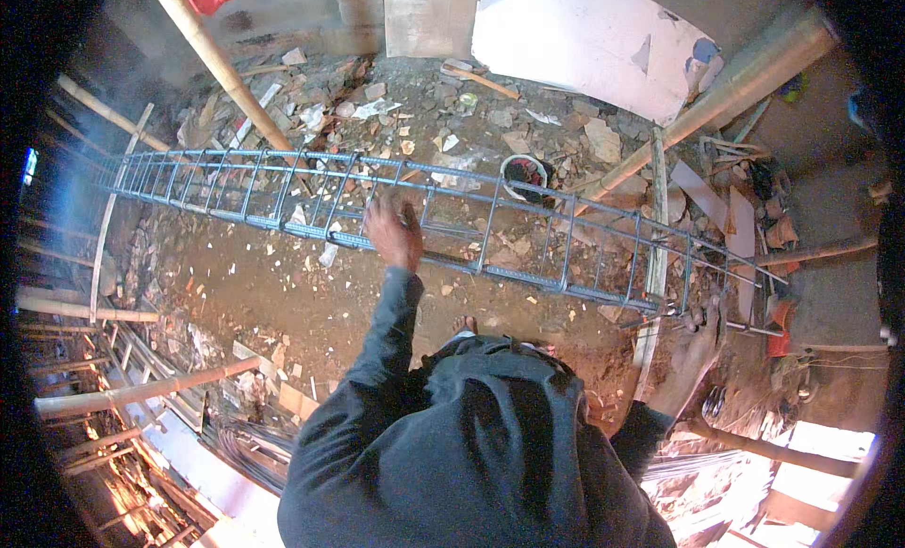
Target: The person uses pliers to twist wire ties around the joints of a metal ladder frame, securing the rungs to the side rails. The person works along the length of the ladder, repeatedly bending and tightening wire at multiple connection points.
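Observation:
A long rebar cage [523, 278], made of steel bars with square stirrups, stretches across the view in front of me. My left hand [394, 231] is at its middle, fingers curled round the steel on the near side. Over at the right end, my right hand [699, 329] reaches the near lower bar, its fingers bent against the steel close to the bar ends. The exact grip there is partly hidden. Under the cage's right part runs a light wooden strip [659, 195], and another wooden strip [106, 232] crosses beneath its left end.
Bamboo poles [226, 72] slant up at the left, with a thick one [745, 72] at the right. A bucket [525, 176] with dark contents stands beyond the cage. Rubble litters the dirt floor [245, 275]. A white board [584, 44] leans at the back. Bamboo rails [141, 392] lie left.

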A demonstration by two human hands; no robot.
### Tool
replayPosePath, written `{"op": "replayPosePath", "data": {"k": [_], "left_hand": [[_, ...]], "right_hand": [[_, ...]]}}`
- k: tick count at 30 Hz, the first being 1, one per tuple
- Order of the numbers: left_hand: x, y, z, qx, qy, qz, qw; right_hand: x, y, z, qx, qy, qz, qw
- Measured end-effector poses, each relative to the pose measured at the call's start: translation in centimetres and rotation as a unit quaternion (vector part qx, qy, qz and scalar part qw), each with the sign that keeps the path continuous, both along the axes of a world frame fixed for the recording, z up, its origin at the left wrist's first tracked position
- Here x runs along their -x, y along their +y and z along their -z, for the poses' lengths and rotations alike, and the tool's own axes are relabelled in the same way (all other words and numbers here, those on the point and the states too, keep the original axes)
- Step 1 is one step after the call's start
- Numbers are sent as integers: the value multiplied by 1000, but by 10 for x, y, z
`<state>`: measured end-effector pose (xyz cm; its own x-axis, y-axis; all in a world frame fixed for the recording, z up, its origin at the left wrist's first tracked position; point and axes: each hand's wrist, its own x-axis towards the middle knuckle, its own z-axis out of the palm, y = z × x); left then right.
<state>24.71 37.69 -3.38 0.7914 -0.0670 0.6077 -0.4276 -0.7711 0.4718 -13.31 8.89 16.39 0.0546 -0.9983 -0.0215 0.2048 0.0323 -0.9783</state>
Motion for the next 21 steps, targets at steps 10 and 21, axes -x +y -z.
{"op": "replayPosePath", "data": {"k": [10,21], "left_hand": [[-51,31,59,-29,208,93,973],[-49,35,64,19,200,107,974]], "right_hand": [[-10,-18,7,15,-39,-115,993],[-47,-11,10,-62,47,-147,986]]}}
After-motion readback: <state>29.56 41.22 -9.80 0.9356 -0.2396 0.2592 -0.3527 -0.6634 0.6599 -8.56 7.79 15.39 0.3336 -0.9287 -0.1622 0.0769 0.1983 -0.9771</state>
